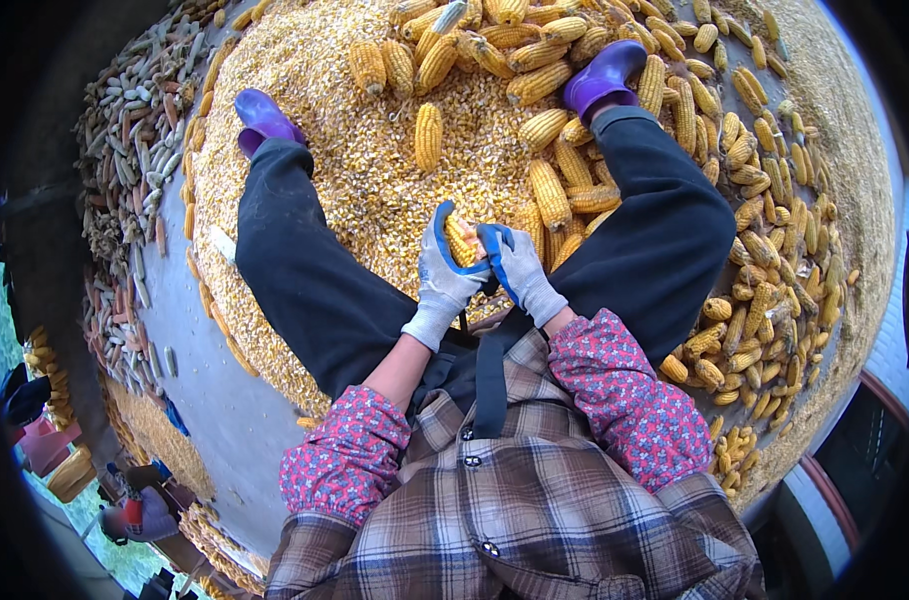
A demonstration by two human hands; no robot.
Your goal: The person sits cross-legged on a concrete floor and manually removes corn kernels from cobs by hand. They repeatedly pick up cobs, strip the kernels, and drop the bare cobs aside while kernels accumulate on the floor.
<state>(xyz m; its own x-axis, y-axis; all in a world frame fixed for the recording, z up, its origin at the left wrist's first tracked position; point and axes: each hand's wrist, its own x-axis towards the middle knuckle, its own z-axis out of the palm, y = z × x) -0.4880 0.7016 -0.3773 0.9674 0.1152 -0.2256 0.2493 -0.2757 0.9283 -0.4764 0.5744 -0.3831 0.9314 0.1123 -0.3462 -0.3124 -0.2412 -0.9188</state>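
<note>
Both hands wear grey knit gloves with blue coated palms. My left hand (pixel 443 274) is closed around a partly shelled corn cob (pixel 460 241), yellow kernels on one side and pinkish bare core on the other. Against the same cob, my right hand (pixel 516 262) presses with its thumb and bent fingers. Loose corn kernels (pixel 349 202) lie in a broad heap below and ahead of both hands. One whole ear of corn (pixel 428 137) rests by itself on the kernels. Close to my right hand, several unshelled ears (pixel 550 195) are piled beside my leg.
More ears of corn (pixel 769 300) spread over the floor at right. Stripped cobs (pixel 136 127) form a pile at far left, past grey concrete floor (pixel 237 435). My purple boots (pixel 268 120) stand at the heap. Another person (pixel 143 514) is at lower left.
</note>
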